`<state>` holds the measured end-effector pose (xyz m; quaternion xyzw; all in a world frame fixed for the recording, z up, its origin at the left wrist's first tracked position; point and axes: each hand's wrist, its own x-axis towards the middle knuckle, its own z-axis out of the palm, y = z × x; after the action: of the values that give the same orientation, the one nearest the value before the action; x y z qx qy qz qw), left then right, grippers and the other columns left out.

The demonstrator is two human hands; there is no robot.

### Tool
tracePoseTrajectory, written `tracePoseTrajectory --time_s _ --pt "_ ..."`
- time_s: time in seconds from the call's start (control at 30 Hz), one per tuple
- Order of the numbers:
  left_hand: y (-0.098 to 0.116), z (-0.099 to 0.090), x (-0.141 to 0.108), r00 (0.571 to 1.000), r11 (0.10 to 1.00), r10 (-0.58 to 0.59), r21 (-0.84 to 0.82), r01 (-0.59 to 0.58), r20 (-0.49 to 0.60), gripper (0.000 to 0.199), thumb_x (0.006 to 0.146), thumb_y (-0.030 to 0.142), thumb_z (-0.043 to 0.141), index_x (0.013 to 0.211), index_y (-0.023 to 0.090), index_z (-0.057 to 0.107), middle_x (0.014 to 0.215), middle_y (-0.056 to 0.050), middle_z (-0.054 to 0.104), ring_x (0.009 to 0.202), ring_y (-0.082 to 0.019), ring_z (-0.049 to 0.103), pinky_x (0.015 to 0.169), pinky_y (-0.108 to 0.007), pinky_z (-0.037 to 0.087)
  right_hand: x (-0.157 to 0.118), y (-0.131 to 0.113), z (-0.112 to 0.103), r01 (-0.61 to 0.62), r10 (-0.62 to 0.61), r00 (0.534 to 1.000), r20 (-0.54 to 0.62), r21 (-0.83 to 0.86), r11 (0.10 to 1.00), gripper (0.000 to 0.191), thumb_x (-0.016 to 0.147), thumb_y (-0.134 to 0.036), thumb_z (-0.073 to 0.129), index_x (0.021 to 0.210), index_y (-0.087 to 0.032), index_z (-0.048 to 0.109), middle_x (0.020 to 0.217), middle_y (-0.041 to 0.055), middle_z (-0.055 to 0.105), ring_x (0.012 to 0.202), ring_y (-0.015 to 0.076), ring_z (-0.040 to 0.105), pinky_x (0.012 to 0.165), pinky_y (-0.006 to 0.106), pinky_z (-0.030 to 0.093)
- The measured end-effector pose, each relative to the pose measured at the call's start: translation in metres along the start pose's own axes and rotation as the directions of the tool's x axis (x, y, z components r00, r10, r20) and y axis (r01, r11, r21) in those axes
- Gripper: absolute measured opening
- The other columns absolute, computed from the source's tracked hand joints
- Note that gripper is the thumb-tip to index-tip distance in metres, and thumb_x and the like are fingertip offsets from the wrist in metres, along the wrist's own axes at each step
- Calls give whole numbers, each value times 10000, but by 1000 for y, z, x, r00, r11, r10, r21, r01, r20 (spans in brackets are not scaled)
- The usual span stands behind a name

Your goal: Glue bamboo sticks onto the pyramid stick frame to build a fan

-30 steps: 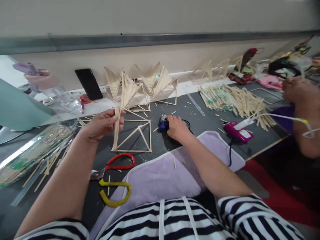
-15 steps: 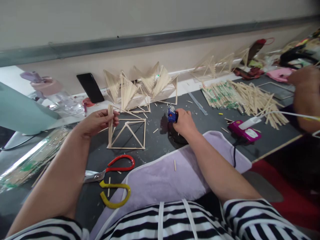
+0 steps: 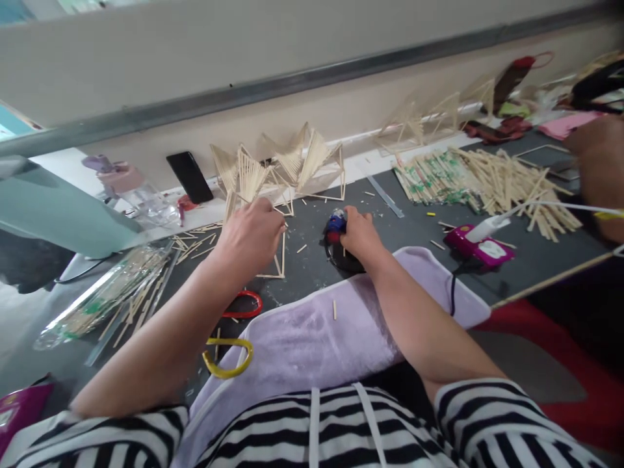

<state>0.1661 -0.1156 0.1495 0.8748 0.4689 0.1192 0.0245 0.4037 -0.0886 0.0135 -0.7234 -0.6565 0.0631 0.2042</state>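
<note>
My left hand (image 3: 253, 237) is closed over the small wooden-stick frame (image 3: 281, 257), covering most of it; what its fingers pinch is hidden. One corner of that frame shows to the right of the hand. My right hand (image 3: 361, 234) grips a blue and black glue gun (image 3: 336, 222), with whitish residue at its tip. Below my left hand lie scissors with a red handle (image 3: 246, 304) and a yellow handle (image 3: 234, 367); my forearm hides their blades.
Finished stick structures (image 3: 292, 159) stand along the wall, beside a black phone (image 3: 190, 177). Bundled sticks (image 3: 429, 179) and loose sticks (image 3: 517, 188) lie at right, near a magenta power strip (image 3: 478, 246). A lilac cloth (image 3: 302, 325) covers the front edge. Another person's arm (image 3: 602, 162) is at far right.
My left hand has moved right and over the frame, its back now facing up. My right hand stays on the glue gun, which has shifted slightly. The view has tilted a little.
</note>
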Motion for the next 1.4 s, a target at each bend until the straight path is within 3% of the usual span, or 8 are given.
tracePoseTrajectory --time_s 0.17,0.33,0.43,0.57,0.73,0.9,1.2,1.4 --pt "-6 -3 8 996 984 -81 160 76 30 210 845 271 546 927 186 720 990 -109 582 924 -261 564 844 -393 449 -3 0 0 10 -10 1000 5 9 1000 567 746 -98 532 1306 -120 447 1104 171 655 1081 350 508 823 395 445" --pt "-32 -31 -22 979 994 -109 3 111 -175 252 874 369 542 944 202 718 968 -65 640 952 -227 572 892 -356 433 -1 3 1 25 -26 999 25 21 999 556 750 -128 577 1292 -128 457 1088 175 660 1060 352 524 811 389 434" --pt "-54 -41 -40 936 958 -256 -193 212 -241 313 854 431 572 925 160 710 876 -47 656 840 -196 574 804 -332 439 4 10 7 52 -53 998 18 57 997 540 740 -181 645 1254 -130 487 1040 175 664 1016 327 546 843 403 416" --pt "-95 -24 -57 872 744 -488 -535 401 -25 363 763 440 661 904 106 668 662 1 576 626 -126 504 637 -285 424 9 22 16 89 -82 996 -42 184 979 543 624 -183 756 1126 -141 555 1018 168 653 968 290 559 892 432 376" --pt "-138 22 -73 845 549 -433 -651 524 314 452 668 406 733 1014 137 622 703 10 599 588 -121 556 589 -272 471 2 21 7 31 -27 999 -43 103 994 554 664 -399 770 1116 -146 573 1145 250 595 1098 372 501 861 464 377" --pt "-158 54 -77 831 679 -211 -535 503 515 391 663 404 722 943 144 640 829 -13 651 728 -155 593 667 -274 475 -7 7 -1 60 -53 997 52 -131 990 635 808 -512 615 1325 -171 476 1278 231 553 1156 448 465 857 555 397" --pt "-165 74 -80 869 814 -160 -436 384 467 436 690 402 674 1045 148 675 854 -23 658 800 -189 606 697 -264 461 -7 -1 8 128 -136 989 -65 -119 985 559 815 -495 593 1280 -195 520 1203 164 607 1103 404 505 841 538 426" --pt "-160 73 -82 883 860 -162 -376 345 440 376 718 367 631 1030 164 684 826 -10 624 769 -173 590 678 -250 448 -15 -19 15 471 -455 861 -229 19 882 401 870 -352 569 1222 -161 534 1075 134 653 1011 308 568 902 481 423"
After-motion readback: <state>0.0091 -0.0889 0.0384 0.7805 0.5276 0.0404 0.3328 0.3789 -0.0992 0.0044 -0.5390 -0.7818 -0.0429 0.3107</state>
